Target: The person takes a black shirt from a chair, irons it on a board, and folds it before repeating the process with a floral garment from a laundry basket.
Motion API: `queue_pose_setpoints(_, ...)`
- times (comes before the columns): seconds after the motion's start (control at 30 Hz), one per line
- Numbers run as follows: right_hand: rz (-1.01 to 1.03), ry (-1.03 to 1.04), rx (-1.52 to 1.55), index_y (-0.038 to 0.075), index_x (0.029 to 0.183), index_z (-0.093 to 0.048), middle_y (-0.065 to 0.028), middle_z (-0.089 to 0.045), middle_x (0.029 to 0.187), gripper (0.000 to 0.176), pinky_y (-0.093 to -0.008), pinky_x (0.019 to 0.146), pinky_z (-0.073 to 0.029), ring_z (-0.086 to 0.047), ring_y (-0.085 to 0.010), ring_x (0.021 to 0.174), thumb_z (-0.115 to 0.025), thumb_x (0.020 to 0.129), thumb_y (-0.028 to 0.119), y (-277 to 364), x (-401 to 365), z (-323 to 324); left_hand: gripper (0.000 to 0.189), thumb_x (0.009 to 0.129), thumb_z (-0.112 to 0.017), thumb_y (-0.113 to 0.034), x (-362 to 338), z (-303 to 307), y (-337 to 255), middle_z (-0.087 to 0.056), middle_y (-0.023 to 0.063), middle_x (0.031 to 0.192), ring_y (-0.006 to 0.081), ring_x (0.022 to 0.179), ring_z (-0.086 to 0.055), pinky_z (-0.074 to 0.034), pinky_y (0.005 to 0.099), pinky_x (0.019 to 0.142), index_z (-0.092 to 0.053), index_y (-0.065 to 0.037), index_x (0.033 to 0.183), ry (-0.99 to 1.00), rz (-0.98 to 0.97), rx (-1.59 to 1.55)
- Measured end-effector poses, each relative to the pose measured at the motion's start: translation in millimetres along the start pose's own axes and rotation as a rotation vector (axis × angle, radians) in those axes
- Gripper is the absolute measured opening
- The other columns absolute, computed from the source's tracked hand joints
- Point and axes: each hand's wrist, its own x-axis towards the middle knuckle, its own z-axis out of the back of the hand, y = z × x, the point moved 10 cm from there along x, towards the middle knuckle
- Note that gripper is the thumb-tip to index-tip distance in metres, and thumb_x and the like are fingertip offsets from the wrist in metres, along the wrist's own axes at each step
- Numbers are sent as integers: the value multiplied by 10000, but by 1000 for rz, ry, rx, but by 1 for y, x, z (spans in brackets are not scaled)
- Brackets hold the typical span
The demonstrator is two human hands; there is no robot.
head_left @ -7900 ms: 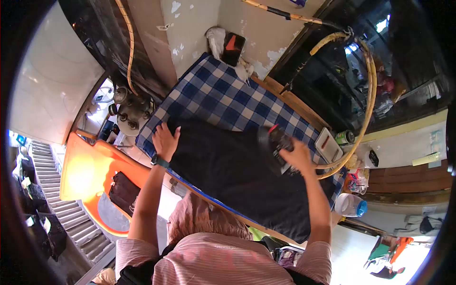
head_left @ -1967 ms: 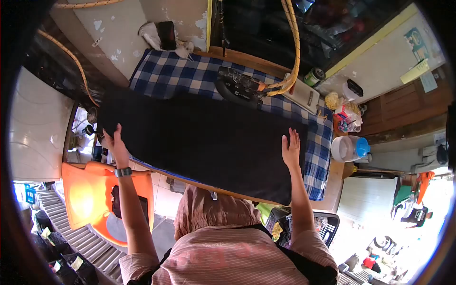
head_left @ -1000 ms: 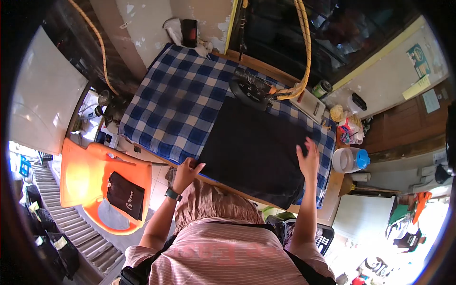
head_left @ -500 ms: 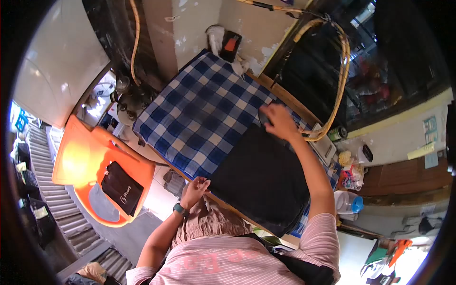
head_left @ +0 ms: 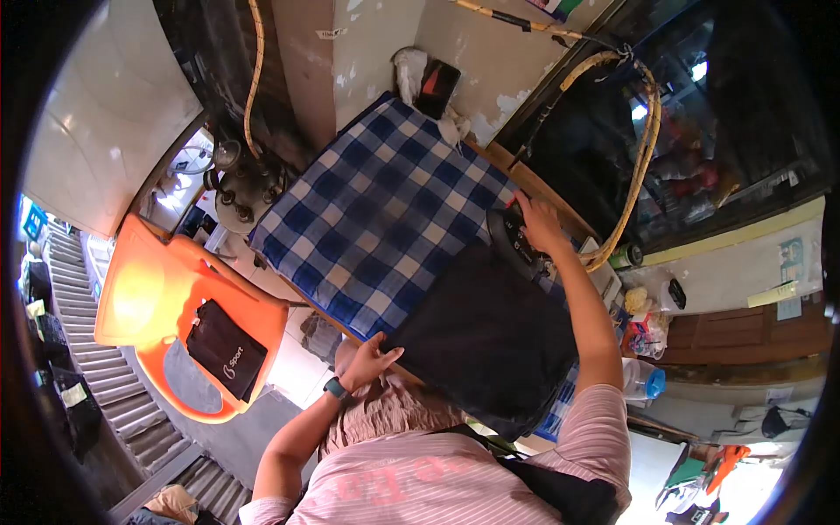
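Note:
A black cloth (head_left: 481, 328), perhaps a garment, lies spread over the near right part of the blue-and-white checked cover (head_left: 367, 201) on the table. My left hand (head_left: 367, 363) is at the near left corner of the black cloth, its thumb and fingers pinching the edge. At the far right corner of the cloth, my right hand (head_left: 542, 226) is closed around the handle of a dark iron (head_left: 510, 238) with a small red part. The iron's underside is hidden. A watch (head_left: 334, 388) is on my left wrist.
An orange chair (head_left: 144, 289) on the left holds a folded black garment (head_left: 227, 350) with "Sport" lettering. A yellow-and-black wrapped hose (head_left: 652, 122) loops down at the right. A dark phone-like object (head_left: 437, 87) and white cloth (head_left: 409, 74) lie at the far corner.
My right hand has come down onto the iron, which now shows at the cloth's far right corner. My left hand has shifted slightly right and nearer to me at the cloth's edge.

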Motion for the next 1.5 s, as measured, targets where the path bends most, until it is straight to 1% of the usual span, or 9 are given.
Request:
queue_pose_setpoints(0.23, 26, -242, -128, 142, 1456, -290, -185, -429, 1348, 763, -500, 1024, -334, -432, -365, 1210, -644, 794, 11, 30, -8, 34, 733, 820, -740, -406, -13, -9, -12, -640, 37, 740, 84, 662, -590, -441, 194, 660, -458, 102, 1266, 130, 368, -72)
queue_pose_setpoints(0.37, 848, -202, 39, 117, 1175, -600, -127, -582, 1174, 463, -454, 986, -404, -507, -330, 1161, -670, 724, 43, 156, -54, -3, 706, 799, -784, -312, -13, -11, -13, -532, -33, 696, 35, 600, -498, -392, 177, 524, -431, 95, 1256, 82, 332, 28)
queue_pose_setpoints(0.47, 595, 314, -25, 85, 997, -660, -133, -595, 1057, 278, -458, 893, -458, -568, -338, 1026, -676, 721, 55, 131, -20, -63, 567, 815, -768, -241, 9, -8, -43, -568, -21, 779, 47, 688, -524, -439, 200, 606, -499, 74, 1202, 119, 6, -76)
queue_pose_setpoints(0.73, 505, -483, 403, 86, 965, -592, -84, -592, 1027, 296, -395, 902, -439, -539, -295, 1054, -687, 698, -1, 118, -24, 154, 234, 837, -619, 11, 6, 109, -183, -387, -57, 732, 48, 731, -453, -366, 214, 617, -401, -65, 802, -349, -401, -46)
queue_pose_setpoints(0.8, 461, -454, 443, 90, 992, -603, -82, -603, 1030, 333, -393, 917, -437, -541, -294, 1064, -668, 689, -31, 107, -49, 149, 254, 817, -611, 32, -15, 86, -208, -531, -14, 786, 82, 902, -552, -402, 234, 668, -380, -69, 788, -248, -580, 199)
queue_pose_setpoints(0.87, 399, -372, 550, 101, 1034, -631, -69, -626, 1042, 399, -397, 953, -429, -542, -283, 1084, -625, 682, -87, 92, -83, 133, 300, 708, -667, 29, -26, 53, -190, -601, 176, 1262, 253, 1214, -550, -442, 323, 917, -384, -53, 761, -19, -429, 275)
queue_pose_setpoints(1.3, 112, -81, 762, 110, 971, -722, -46, -609, 1257, 449, -402, 1048, -403, -485, -269, 1230, -496, 680, -146, 19, -202, -17, 363, 723, -764, -150, -94, -107, -116, -453, 78, 1432, 265, 1344, -398, -255, 519, 1129, -556, -65, 1009, 571, -664, 634)
queue_pose_setpoints(1.4, 121, 121, 302, 110, 997, -712, -96, -564, 1306, 361, -428, 1043, -395, -470, -301, 1239, -547, 717, -49, 31, -208, -24, 281, 803, -722, -172, -85, -96, -127, -477, 102, 1407, 287, 1299, -455, -321, 524, 1078, -573, -68, 1016, 515, -514, 566)
queue_pose_setpoints(1.5, 131, -303, 358, 74, 1104, -655, -140, -556, 1275, 347, -458, 1031, -382, -460, -340, 1237, -595, 763, 50, 20, -169, 42, 232, 875, -636, -218, -51, -49, -143, -508, 158, 1356, 325, 1276, -462, -320, 503, 1064, -601, -87, 1064, 12, -708, 569)
